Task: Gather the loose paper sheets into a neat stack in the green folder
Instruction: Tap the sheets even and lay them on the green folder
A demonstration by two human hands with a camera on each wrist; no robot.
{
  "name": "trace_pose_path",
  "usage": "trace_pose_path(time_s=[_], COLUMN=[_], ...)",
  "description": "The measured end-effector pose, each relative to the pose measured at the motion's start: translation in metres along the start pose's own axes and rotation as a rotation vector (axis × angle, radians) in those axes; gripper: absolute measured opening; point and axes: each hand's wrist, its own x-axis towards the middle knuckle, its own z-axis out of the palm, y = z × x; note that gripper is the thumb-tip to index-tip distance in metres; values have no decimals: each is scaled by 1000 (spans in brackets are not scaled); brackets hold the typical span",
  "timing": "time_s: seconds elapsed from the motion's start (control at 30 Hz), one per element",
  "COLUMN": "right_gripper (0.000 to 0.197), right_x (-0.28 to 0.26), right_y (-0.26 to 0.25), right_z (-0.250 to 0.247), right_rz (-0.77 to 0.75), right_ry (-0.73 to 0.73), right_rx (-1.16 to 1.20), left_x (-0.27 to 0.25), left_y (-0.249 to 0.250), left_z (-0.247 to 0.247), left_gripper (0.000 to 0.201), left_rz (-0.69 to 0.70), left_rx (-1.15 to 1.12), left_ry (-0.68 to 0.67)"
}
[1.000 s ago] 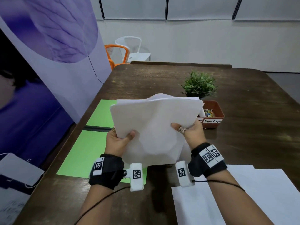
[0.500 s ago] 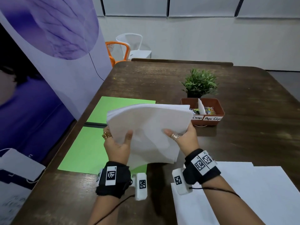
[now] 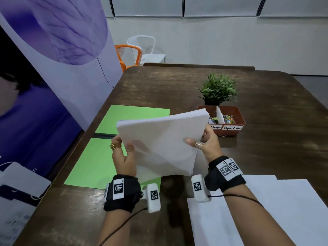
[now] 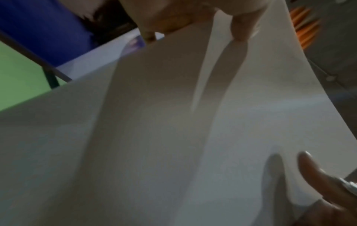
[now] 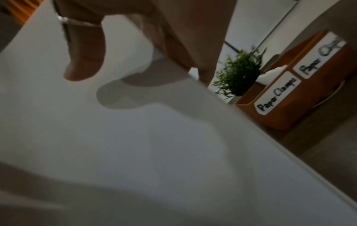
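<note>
Nearest, more loose sheets point(image 3: 276, 206) are seen lying flat on the tabletop point(image 3: 266, 148), under the right forearm. Just beyond, a sheaf of paper point(image 3: 163, 144) is held off the tabletop, tilted, between both hands: the left hand point(image 3: 124, 157) is clamped on its left edge, thumb on the near face, and the right hand point(image 3: 205, 144) pinches the right edge, thumb on the front, fingers behind. The sheaf's lower corner hangs over the near leaf of the open green folder point(image 3: 95, 164), which lies flat at the left. The top edge looks squared, but the lower sheets sag loosely. By the look of it, the edges are best tapped down level on the tabletop before the sheaf is laid on the folder, with both grips kept light so that nothing is creased. Farther off stand a brown tray point(image 3: 229, 125) of clips and a small plant point(image 3: 218, 89).
</note>
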Motion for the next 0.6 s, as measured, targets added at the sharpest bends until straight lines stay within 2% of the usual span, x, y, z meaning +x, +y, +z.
trace_pose_path(time_s=[0.03,0.1,0.13,0.23,0.33,0.4,0.5,0.6], right_gripper=[53,46,46,56,51,46,43,44], right_x=[1,3,5,6,0,-1,1,-4], right_y=[-1,-1,0,8,14,12,2,-11], right_z=[0,2,2,5,13,18,21,24], right_rz=[12,34,38,69,81,42,-39,-128], right_ry=[-25,-27,-11,14,71,104,160,194], right_rx=[-17,-27,-28,-14,-17,-48,-45,-25], left_x=[0,-3,-5,-4,-2,4,10,10], left_y=[0,-2,-3,-15,-22,-17,-4,10], left_z=[0,3,5,6,13,20,28,32], left_gripper=[50,23,16,28,49,47,40,44], left_rz=[0,-24,-17,-47,-61,-54,32,103], left_rx=[0,-9,14,86,119,142,179,184], left_ry=[-27,-73,-71,-74,-10,40,88,116])
